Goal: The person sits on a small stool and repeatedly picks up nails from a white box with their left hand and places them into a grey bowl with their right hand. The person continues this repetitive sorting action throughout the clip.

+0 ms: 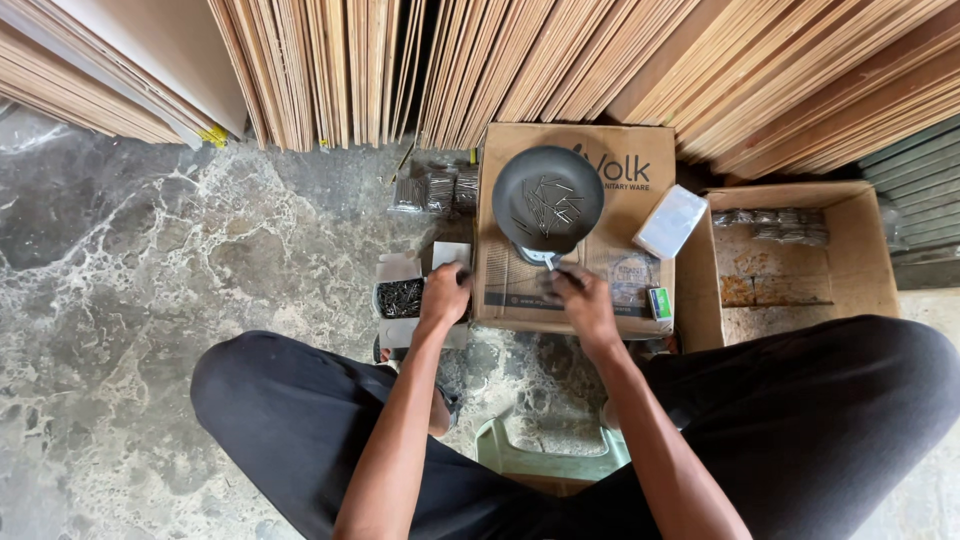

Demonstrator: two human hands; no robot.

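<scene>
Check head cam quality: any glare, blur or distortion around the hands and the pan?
Head view: soft, even daylight, no hard shadows; faint sheen on the dark pan and marble floor, nothing blown out. Left hand and right hand slightly soft, nails in the pan still distinct. Wide-angle lens bends the plywood sheets outward toward the edges.

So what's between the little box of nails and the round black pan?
In the head view, the left hand sits between the small box of nails and the black pan, along with the edge of the big cardboard box the pan stands on.
</scene>
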